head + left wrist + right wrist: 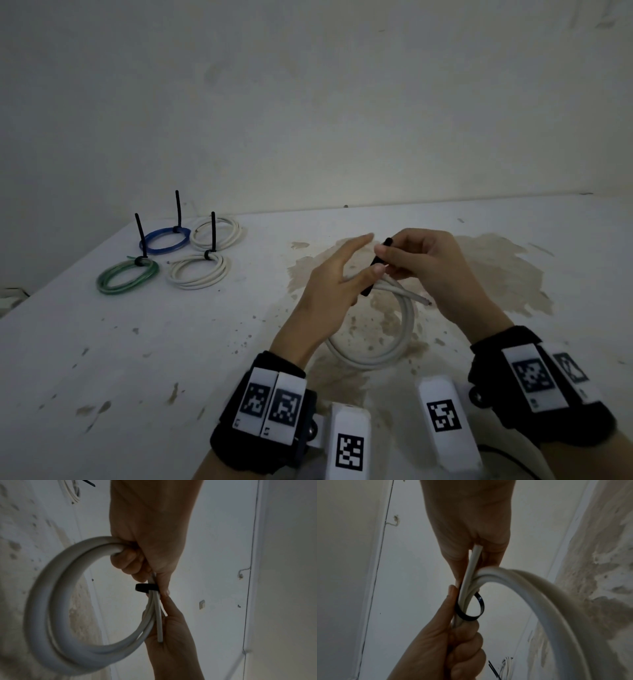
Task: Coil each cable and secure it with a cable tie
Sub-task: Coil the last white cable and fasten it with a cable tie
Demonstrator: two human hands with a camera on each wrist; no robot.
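Note:
A thick white cable coil (376, 346) hangs a little above the stained white table (171, 359). My left hand (374, 254) grips the coil's top, lower fingers curled round the strands (72, 574), thumb pressing them and index finger straight. A black cable tie (376, 265) is looped loosely round the bundled strands, seen as a ring in the right wrist view (471, 612). My right hand (388, 253) pinches the tie's upper end just right of the left thumb. One cut cable end (423, 301) sticks out under the right hand.
Four tied coils lie at the table's back left: blue (164, 240), green (126, 277) and two white ones (215, 231) (198, 274), black tie tails standing up. The table's left edge runs diagonally beside them. A wall stands close behind.

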